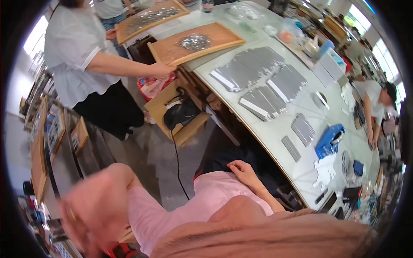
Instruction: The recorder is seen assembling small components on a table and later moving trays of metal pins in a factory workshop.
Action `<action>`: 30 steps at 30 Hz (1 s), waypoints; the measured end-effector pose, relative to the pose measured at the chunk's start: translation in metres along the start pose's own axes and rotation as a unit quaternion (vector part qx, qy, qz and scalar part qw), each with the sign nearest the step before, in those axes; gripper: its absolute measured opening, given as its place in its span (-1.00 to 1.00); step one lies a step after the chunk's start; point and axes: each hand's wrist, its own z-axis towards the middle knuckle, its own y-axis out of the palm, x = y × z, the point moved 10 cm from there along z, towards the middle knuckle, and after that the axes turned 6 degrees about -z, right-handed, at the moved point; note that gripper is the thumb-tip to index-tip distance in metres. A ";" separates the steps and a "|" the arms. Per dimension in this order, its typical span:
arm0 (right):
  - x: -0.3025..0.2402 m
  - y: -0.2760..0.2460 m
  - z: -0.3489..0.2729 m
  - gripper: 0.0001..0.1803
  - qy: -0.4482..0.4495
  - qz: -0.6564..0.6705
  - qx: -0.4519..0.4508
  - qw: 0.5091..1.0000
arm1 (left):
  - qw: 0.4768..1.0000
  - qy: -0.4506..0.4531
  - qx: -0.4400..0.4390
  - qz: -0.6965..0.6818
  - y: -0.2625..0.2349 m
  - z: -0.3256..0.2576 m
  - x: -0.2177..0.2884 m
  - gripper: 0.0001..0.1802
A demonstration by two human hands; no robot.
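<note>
My right hand (pixel 244 171) lies on my dark trousers beside the table, its fingers stretched out and holding nothing I can see. My left arm is bent up at the lower left, and my left hand (pixel 81 219) there is smeared by motion, so its fingers do not show clearly. Right of my lap, grey strips lie in flat groups on the white table (pixel 241 103): a large group (pixel 254 64), smaller ones (pixel 262 102) and a short bundle (pixel 303 129). Nearest my right hand on the tabletop is a small grey gridded piece (pixel 291 148).
A standing person in white (pixel 71 47) holds the edge of a wood-framed tray (pixel 215 36) heaped with shiny pieces; another tray (pixel 150 19) is behind. An open cardboard box (pixel 189 135) and a black cord (pixel 177 163) are on the floor. A blue bag (pixel 329 142) and white gloves (pixel 325 172) lie rightward.
</note>
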 end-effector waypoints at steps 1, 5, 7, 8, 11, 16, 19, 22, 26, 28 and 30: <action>0.006 0.003 -0.002 -0.78 0.020 0.012 -0.006 1.000 | 0.998 0.025 -0.013 -0.048 0.014 0.005 0.009 -0.61; 0.014 0.005 -0.009 -0.74 0.053 -0.005 -0.010 0.999 | 0.977 0.087 -0.057 -0.186 0.052 0.019 0.034 -0.63; 0.011 0.002 -0.009 -0.75 0.039 -0.010 0.000 0.999 | 0.969 0.090 -0.068 -0.219 0.064 0.019 0.035 -0.64; 0.013 -0.001 -0.010 -0.75 0.044 -0.008 0.009 0.999 | 0.965 0.090 -0.073 -0.235 0.069 0.018 0.034 -0.65; 0.015 0.000 -0.010 -0.74 0.050 0.017 0.011 0.999 | 0.959 0.090 -0.083 -0.257 0.081 0.017 0.032 -0.66; 0.015 0.001 -0.007 -0.74 0.039 0.003 -0.006 0.999 | 0.955 0.088 -0.104 -0.264 0.091 0.020 0.034 -0.69; 0.023 -0.003 -0.008 -0.74 0.073 0.034 0.000 0.997 | 0.955 0.088 -0.111 -0.261 0.098 0.020 0.036 -0.71; 0.024 0.002 -0.005 -0.76 0.047 0.032 -0.007 0.998 | 0.956 0.078 -0.124 -0.254 0.102 0.021 0.036 -0.72; 0.025 0.003 -0.005 -0.76 0.057 0.027 -0.020 0.998 | 0.957 0.070 -0.134 -0.249 0.108 0.018 0.036 -0.74; 0.025 0.002 -0.007 -0.76 0.060 0.036 -0.019 0.997 | 0.957 0.064 -0.136 -0.248 0.111 0.018 0.033 -0.75; 0.017 -0.006 -0.005 -0.76 0.053 0.028 -0.011 0.998 | 0.958 0.056 -0.139 -0.246 0.115 0.017 0.033 -0.76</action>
